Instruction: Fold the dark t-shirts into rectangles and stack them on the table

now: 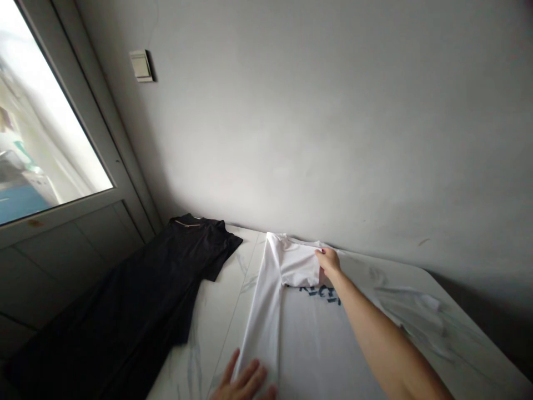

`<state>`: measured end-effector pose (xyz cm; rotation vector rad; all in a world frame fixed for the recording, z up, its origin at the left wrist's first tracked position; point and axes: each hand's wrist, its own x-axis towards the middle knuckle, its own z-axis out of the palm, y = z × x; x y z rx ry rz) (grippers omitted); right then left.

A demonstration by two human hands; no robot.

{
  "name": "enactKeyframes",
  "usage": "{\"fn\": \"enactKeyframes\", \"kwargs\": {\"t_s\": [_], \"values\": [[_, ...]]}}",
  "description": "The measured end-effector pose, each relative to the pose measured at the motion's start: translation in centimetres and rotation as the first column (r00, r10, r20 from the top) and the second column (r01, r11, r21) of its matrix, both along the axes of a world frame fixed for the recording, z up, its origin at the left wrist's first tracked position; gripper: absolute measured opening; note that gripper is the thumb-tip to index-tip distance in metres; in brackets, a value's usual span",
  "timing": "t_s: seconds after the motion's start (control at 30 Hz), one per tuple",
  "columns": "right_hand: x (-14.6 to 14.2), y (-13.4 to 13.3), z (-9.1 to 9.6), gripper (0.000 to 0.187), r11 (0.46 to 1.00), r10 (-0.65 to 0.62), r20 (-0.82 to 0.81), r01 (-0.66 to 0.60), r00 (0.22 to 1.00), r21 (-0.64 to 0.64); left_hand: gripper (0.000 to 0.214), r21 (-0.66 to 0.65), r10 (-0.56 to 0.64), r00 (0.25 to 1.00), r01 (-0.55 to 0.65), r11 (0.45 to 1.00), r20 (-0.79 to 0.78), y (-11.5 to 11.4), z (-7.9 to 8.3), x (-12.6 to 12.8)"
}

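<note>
A white T-shirt [316,344] with dark lettering on its front lies spread on the table. Its left side is folded inward in a long strip, and the sleeve lies across the chest, partly over the lettering. At the sleeve's end my right hand [328,261] pinches the cloth near the collar, and its forearm covers part of the shirt. Low in the view, my left hand [245,380] rests with fingers spread on the folded edge; its lower part is cut off by the frame.
A black garment [137,300] lies along the table's left side, beside a door [66,222] with a glass pane. The marble-patterned table [227,289] meets a grey wall [312,111] at the back. A light switch [141,65] is on that wall.
</note>
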<state>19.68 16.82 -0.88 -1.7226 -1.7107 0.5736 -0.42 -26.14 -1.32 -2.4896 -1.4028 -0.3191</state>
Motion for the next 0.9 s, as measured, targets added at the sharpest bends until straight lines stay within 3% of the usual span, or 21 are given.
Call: {"fn": "enactKeyframes", "kwargs": {"t_s": [0.1, 0.2, 0.3, 0.37, 0.43, 0.57, 0.7, 0.9], "values": [[0.1, -0.6, -0.7, 0.034, 0.998, 0.005, -0.042, -0.002, 0.999, 0.069, 0.046, -0.262, 0.148, 0.98, -0.11, 0.959, 0.13, 7.5, 3.4, -2.5], [0.0, -1.0, -1.3, 0.035, 0.994, -0.013, -0.067, 0.02, 0.998, 0.104, 0.045, -0.382, 0.286, 0.949, -0.217, 0.898, 0.134, 17.9, 6.0, -4.5], [0.0, -1.2, -1.8, 0.037, 0.987, -0.014, -0.099, 0.029, 0.995, 0.155, 0.055, -0.399, 0.379, 0.923, -0.323, 0.858, 0.067, 27.0, 5.5, -5.9], [0.2, -1.4, -1.9, 0.039, 0.978, -0.002, -0.136, 0.03, 0.991, 0.207, 0.058, -0.42, 0.429, 0.903, -0.38, 0.824, 0.023, 30.9, 4.2, -6.6], [0.4, -1.7, -1.8, 0.041, 0.969, 0.0, -0.174, 0.044, 0.985, 0.245, 0.059, -0.436, 0.453, 0.891, -0.406, 0.804, 0.006, 33.0, 3.0, -7.3], [0.5, -2.5, -1.4, 0.041, 0.954, -0.057, -0.21, 0.115, 0.976, 0.278, 0.06, -0.417, 0.486, 0.874, -0.436, 0.797, 0.015, 34.6, 1.9, -7.9], [0.4, -2.9, -1.0, 0.035, 0.947, -0.125, -0.185, 0.173, 0.975, 0.271, 0.051, -0.393, 0.507, 0.857, -0.436, 0.809, 0.093, 36.0, 2.1, -7.6], [0.4, -2.8, -0.9, 0.033, 0.964, -0.113, -0.158, 0.147, 0.981, 0.22, 0.035, -0.4, 0.603, 0.783, -0.509, 0.762, 0.152, 40.0, 2.9, -8.5]]}}
